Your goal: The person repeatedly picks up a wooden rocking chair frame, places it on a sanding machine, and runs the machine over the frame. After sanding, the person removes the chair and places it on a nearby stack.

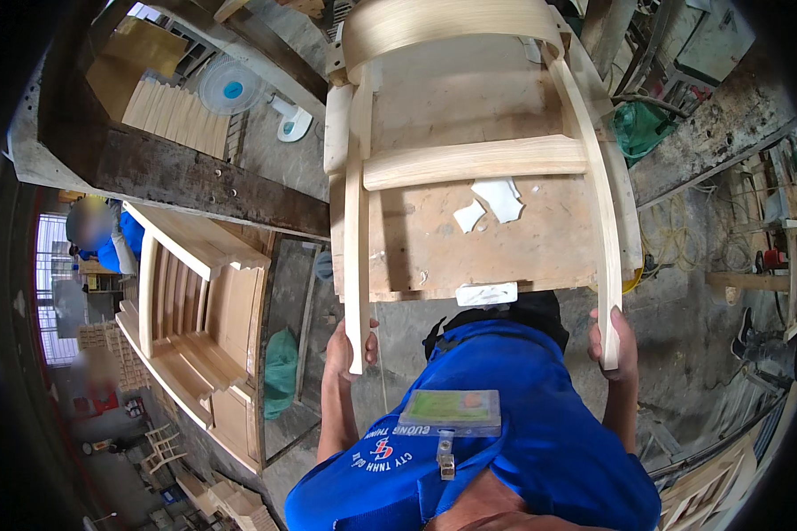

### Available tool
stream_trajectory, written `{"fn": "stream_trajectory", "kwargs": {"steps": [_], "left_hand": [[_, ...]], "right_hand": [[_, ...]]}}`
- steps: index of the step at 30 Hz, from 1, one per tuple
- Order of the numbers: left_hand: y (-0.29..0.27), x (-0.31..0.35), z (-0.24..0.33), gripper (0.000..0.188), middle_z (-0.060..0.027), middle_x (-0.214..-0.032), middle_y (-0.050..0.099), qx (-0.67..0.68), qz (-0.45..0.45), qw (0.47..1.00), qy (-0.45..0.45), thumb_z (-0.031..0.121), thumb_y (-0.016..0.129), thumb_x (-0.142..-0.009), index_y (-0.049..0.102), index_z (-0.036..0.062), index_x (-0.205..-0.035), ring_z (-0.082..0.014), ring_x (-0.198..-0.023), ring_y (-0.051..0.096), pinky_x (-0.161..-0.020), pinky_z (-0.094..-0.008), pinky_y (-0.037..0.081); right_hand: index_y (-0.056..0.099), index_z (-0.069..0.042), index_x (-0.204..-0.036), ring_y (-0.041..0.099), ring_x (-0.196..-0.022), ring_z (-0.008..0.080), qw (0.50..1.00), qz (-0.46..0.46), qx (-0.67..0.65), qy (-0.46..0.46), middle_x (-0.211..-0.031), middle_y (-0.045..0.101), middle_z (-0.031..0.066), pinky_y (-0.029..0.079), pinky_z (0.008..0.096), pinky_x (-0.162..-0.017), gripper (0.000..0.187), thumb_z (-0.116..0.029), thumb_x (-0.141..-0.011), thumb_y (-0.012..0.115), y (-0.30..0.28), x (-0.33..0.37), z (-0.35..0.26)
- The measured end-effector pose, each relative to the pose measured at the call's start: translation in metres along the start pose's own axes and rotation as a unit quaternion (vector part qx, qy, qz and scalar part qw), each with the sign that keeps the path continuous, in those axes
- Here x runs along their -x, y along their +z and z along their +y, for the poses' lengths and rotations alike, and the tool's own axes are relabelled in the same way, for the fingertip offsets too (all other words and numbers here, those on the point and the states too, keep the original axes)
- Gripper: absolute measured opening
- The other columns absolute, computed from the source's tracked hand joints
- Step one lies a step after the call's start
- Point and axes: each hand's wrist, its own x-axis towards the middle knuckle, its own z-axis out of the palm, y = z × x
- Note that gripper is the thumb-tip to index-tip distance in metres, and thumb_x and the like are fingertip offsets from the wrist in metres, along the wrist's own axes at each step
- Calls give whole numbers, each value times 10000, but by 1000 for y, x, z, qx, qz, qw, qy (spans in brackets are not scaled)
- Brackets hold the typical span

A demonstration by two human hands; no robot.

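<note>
A pale wooden chair frame (474, 162) lies across a worn board-topped worktable (434, 243), its two long legs reaching past the near edge toward me. A curved back piece joins them at the far end, and a straight crossbar runs between them nearer the middle. My left hand (352, 347) is closed around the end of the left leg. Around the end of the right leg, my right hand (615, 341) is closed in the same way. White torn scraps (499, 200) lie on the board inside the frame. A small white block (487, 294) sits at the board's near edge.
Stacked wooden frames (195, 336) stand at the left beside a green bag (281, 372). A heavy dark beam (212, 177) crosses the upper left, with a fan (230, 84) beyond. Another green bag (639, 131) hangs right of the table. A person in blue (119, 239) is far left.
</note>
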Motion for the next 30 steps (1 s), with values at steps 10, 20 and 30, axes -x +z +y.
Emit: {"fn": "stream_trajectory", "kwargs": {"steps": [10,20,30], "left_hand": [[-18,6,-39,306,-157,-798,659,-123,20,986,-113,230,407,-1072,571,-12,-1162,-270,-711,688,-649,-401,601],[17,-126,78,547,-77,-888,688,-414,103,885,185,509,564,-1019,684,-21,-1082,-180,-778,626,-719,-344,505],[103,-217,142,518,-29,-706,600,-333,161,896,244,487,779,-861,676,-15,-784,-166,-662,553,-576,-388,426]], "right_hand": [[597,-19,-1207,587,-612,160,998,39,57,5,-751,604,58,474,292,-560,601,-569,-965,582,-31,22,54],[627,9,-1190,670,-814,195,937,87,338,-11,-881,690,106,536,365,-747,513,-426,-932,715,-44,-26,74],[682,-69,-1235,684,-1089,422,846,292,433,-110,-1141,725,241,540,484,-935,520,-421,-859,754,-5,-82,47]]}}
